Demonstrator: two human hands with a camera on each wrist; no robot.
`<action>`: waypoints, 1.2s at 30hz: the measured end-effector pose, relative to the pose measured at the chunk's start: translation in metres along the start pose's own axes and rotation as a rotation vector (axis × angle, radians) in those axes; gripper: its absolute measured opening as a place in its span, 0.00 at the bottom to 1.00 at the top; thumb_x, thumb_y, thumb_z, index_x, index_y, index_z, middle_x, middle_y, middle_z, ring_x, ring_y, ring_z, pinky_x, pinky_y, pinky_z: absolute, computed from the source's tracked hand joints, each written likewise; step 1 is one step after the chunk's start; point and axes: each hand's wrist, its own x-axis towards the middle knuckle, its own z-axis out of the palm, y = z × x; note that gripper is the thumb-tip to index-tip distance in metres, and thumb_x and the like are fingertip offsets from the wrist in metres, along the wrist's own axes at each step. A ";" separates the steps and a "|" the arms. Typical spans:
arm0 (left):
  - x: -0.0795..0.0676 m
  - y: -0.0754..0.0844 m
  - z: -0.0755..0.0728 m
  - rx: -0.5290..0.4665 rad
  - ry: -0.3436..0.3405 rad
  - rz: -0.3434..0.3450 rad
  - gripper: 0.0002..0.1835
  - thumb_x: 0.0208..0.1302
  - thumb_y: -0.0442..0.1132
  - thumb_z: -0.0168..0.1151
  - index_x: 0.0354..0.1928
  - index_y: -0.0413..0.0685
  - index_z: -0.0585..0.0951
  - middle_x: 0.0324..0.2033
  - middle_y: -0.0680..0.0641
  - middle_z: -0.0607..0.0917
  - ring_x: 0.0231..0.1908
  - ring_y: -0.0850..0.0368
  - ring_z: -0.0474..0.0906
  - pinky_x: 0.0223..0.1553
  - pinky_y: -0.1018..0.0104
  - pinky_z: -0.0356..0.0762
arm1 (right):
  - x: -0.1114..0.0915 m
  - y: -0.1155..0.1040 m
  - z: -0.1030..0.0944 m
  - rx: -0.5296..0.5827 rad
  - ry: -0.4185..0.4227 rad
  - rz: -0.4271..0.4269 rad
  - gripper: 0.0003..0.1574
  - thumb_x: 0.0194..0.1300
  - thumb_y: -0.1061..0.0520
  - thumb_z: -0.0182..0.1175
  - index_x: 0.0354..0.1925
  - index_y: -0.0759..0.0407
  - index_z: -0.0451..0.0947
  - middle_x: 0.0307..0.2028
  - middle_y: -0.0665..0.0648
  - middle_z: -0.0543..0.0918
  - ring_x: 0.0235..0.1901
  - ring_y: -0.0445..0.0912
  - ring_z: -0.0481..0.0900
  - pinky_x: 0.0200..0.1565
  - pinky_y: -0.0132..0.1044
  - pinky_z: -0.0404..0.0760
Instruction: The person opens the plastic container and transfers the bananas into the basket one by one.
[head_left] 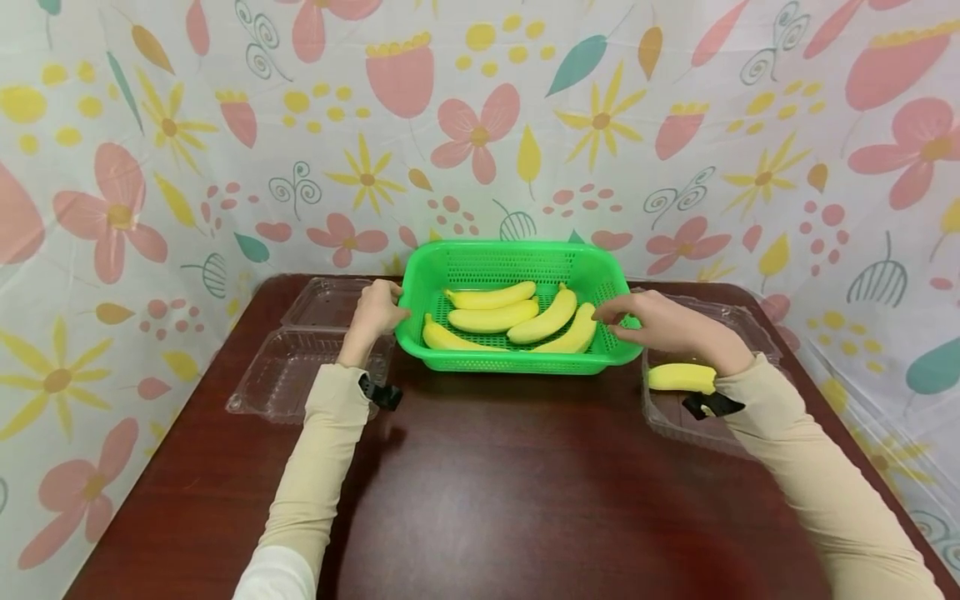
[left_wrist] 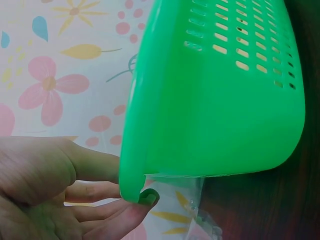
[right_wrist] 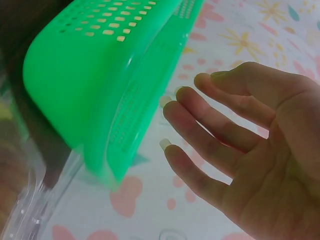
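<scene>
A green plastic basket with slotted walls stands toward the back of the table, with several yellow bananas lying inside. My left hand grips the basket's left rim. In the left wrist view, that hand has its thumb on one side of the rim and fingers on the other. My right hand hovers by the basket's right end. Its fingers are loosely bent, hold nothing and stand apart from the rim in the right wrist view.
Beside the basket on the left lies an open clear plastic clamshell box. Another clear box lies on the right, under my right forearm, with one banana in it. A flower-patterned curtain hangs behind the dark red-brown table.
</scene>
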 end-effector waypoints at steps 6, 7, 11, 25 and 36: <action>-0.001 -0.004 -0.002 -0.016 0.003 -0.005 0.26 0.63 0.32 0.62 0.63 0.32 0.72 0.54 0.32 0.79 0.53 0.38 0.76 0.51 0.51 0.79 | -0.032 0.009 -0.005 0.050 0.043 0.070 0.17 0.68 0.62 0.56 0.54 0.59 0.80 0.48 0.57 0.85 0.45 0.48 0.84 0.42 0.40 0.81; -0.001 -0.004 -0.003 -0.021 0.001 -0.006 0.26 0.63 0.32 0.62 0.62 0.32 0.72 0.54 0.32 0.79 0.53 0.38 0.77 0.51 0.51 0.79 | -0.038 0.010 -0.005 0.058 0.047 0.090 0.17 0.69 0.61 0.55 0.54 0.59 0.80 0.49 0.56 0.85 0.45 0.49 0.84 0.42 0.39 0.81; 0.001 -0.005 -0.005 -0.043 -0.001 -0.002 0.25 0.62 0.32 0.63 0.61 0.31 0.73 0.53 0.32 0.79 0.53 0.39 0.77 0.51 0.50 0.79 | -0.059 0.015 -0.008 0.073 0.055 0.169 0.17 0.70 0.57 0.55 0.55 0.55 0.80 0.49 0.54 0.85 0.45 0.49 0.84 0.42 0.37 0.80; 0.004 -0.012 -0.004 -0.099 -0.013 -0.008 0.24 0.61 0.33 0.65 0.59 0.34 0.73 0.51 0.33 0.81 0.50 0.39 0.79 0.48 0.52 0.80 | -0.107 0.036 0.005 0.187 -0.103 0.310 0.23 0.67 0.56 0.60 0.59 0.60 0.76 0.53 0.62 0.81 0.47 0.51 0.83 0.41 0.34 0.79; 0.003 -0.015 -0.008 -0.231 -0.085 -0.038 0.28 0.62 0.33 0.65 0.64 0.36 0.71 0.53 0.32 0.79 0.47 0.39 0.81 0.49 0.51 0.81 | -0.116 0.051 0.032 0.174 -0.197 0.283 0.27 0.61 0.58 0.65 0.56 0.69 0.75 0.52 0.68 0.80 0.48 0.62 0.81 0.44 0.45 0.81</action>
